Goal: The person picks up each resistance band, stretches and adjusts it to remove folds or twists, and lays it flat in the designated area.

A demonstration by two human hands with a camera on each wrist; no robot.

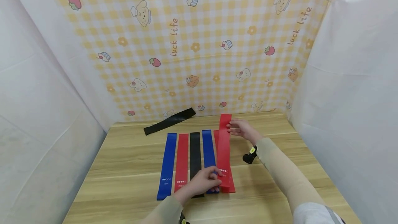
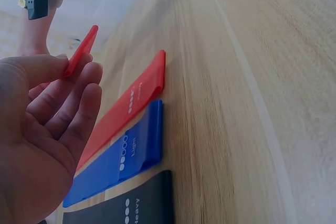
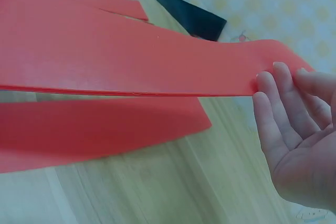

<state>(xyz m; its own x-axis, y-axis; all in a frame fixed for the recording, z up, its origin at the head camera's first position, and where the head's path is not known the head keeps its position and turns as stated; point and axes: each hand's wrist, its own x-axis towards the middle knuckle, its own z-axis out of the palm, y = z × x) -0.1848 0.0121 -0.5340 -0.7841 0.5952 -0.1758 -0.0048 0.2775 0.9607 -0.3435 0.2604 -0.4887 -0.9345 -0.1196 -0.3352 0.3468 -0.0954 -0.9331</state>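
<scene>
A red resistance band [image 1: 224, 144] is held lengthwise above the table, one end in each hand. My left hand [image 1: 203, 182] pinches its near end between thumb and fingers, as the left wrist view shows. At the far end my right hand [image 1: 244, 129] grips the band between thumb and fingertips. Beneath it lies a second red band [image 3: 105, 129], partly covered in the head view. To its left a blue band [image 1: 207, 144], a black band [image 1: 195, 151], another red band [image 1: 182, 155] and another blue band [image 1: 168, 161] lie side by side. The left forearm hides some near ends.
A twisted black band [image 1: 170, 121] lies apart at the back left, near the patterned backdrop [image 1: 199, 61]. White curtains [image 1: 348, 89] bound both sides of the wooden table [image 1: 109, 168]. A small black object [image 1: 249, 155] is at the right wrist.
</scene>
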